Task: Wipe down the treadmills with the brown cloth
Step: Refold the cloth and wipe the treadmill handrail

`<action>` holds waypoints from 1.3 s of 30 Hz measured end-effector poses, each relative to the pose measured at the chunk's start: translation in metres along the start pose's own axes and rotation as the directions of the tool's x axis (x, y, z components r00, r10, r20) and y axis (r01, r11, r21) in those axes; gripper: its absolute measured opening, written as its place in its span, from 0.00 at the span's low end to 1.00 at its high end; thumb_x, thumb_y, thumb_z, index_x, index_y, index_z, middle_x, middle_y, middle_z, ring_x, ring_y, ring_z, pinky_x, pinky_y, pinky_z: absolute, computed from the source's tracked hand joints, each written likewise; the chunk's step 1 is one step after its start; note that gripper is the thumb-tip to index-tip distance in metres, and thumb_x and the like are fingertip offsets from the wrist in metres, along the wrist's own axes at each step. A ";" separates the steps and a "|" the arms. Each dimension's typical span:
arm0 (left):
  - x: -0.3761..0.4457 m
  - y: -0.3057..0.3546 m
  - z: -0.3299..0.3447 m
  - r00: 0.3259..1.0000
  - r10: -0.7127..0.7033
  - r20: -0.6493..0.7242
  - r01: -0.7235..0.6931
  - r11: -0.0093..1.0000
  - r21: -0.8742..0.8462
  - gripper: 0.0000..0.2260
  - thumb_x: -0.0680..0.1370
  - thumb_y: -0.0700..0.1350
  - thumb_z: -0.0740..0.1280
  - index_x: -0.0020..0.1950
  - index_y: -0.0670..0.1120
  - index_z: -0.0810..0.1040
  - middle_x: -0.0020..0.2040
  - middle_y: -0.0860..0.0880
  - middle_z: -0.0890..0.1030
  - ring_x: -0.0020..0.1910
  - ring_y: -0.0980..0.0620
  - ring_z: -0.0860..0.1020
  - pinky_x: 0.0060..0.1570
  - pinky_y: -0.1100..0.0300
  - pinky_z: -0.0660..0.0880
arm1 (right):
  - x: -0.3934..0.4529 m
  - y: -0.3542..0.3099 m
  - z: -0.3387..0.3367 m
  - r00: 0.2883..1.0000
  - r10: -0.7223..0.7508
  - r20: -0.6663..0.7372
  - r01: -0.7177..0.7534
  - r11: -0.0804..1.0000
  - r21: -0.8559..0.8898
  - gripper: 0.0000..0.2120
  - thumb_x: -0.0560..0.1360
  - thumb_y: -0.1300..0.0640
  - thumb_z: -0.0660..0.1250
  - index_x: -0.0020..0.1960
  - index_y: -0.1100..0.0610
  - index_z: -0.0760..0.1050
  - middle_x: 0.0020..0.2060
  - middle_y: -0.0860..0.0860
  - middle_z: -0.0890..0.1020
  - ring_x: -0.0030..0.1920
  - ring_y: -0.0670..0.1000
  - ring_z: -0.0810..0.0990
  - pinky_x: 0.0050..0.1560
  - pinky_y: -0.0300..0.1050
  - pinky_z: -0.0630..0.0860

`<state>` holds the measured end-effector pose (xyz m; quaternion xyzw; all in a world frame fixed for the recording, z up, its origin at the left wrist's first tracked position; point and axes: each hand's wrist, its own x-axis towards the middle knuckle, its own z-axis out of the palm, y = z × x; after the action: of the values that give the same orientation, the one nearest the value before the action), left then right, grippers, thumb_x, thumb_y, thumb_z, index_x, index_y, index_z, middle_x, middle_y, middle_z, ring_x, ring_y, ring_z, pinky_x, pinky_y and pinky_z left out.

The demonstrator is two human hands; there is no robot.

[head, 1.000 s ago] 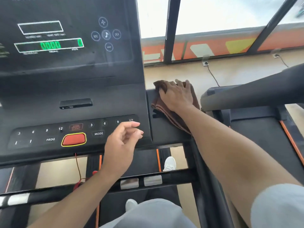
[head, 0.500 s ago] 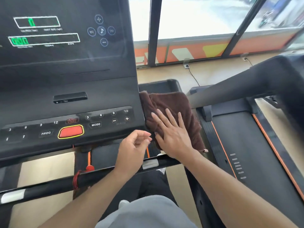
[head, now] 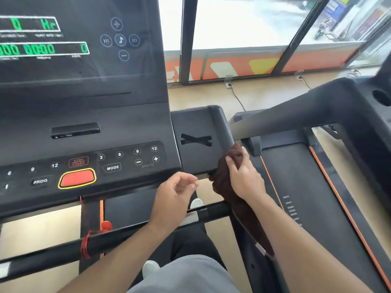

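Note:
I stand on a black treadmill whose console (head: pixel 84 115) fills the left of the view, green digits lit. A flat side tray (head: pixel 196 123) with a cross-shaped slot juts from the console's right. My right hand (head: pixel 243 176) grips the brown cloth (head: pixel 224 182) bunched around the tray's front right corner and edge, with the cloth's tail hanging down beside the upright. My left hand (head: pixel 175 193) hovers below the console's front edge, fingers loosely curled, holding nothing.
A second treadmill (head: pixel 317 187) with orange-edged deck stands close on the right, its arm reaching over. A black handlebar (head: pixel 127 235) with red cord crosses in front of me. Windows and floor sockets with cables lie ahead.
My right hand drew the cloth from the tray's far end toward me, first flat on it, and now grips it bunched at the front right corner. My left hand dropped slightly below the buttons.

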<state>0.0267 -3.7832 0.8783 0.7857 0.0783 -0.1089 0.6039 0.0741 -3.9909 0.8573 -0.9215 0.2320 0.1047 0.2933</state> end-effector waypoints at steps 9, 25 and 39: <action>0.018 0.007 -0.031 0.990 -0.018 -0.142 0.017 1.000 -0.002 0.08 0.79 0.36 0.69 0.47 0.48 0.83 0.42 0.55 0.87 0.45 0.56 0.85 0.50 0.66 0.79 | 0.125 -0.093 0.010 0.974 -0.224 -0.014 0.223 0.972 -0.070 0.32 0.82 0.36 0.51 0.82 0.48 0.51 0.80 0.54 0.63 0.75 0.61 0.67 0.71 0.63 0.65; -0.029 -0.002 -0.056 0.977 -0.021 -0.211 0.004 0.997 -0.078 0.08 0.79 0.35 0.68 0.47 0.47 0.83 0.42 0.52 0.87 0.44 0.54 0.85 0.54 0.56 0.81 | 0.033 -0.059 0.038 0.611 -0.736 0.292 0.786 0.521 -0.333 0.28 0.83 0.46 0.52 0.82 0.43 0.53 0.82 0.41 0.54 0.83 0.48 0.47 0.82 0.57 0.42; -0.107 -0.025 -0.009 0.989 0.017 0.144 -0.013 0.999 -0.030 0.09 0.79 0.38 0.69 0.46 0.52 0.82 0.41 0.56 0.87 0.45 0.55 0.85 0.50 0.63 0.79 | -0.076 0.071 -0.003 0.998 -0.036 0.048 0.039 0.996 -0.078 0.43 0.75 0.33 0.64 0.80 0.36 0.41 0.77 0.51 0.69 0.72 0.62 0.73 0.69 0.59 0.70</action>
<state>-0.0824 -3.7674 0.8856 0.7677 0.0302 -0.1598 0.6199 -0.0269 -4.0159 0.8493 -0.9339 0.2035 0.1298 0.2639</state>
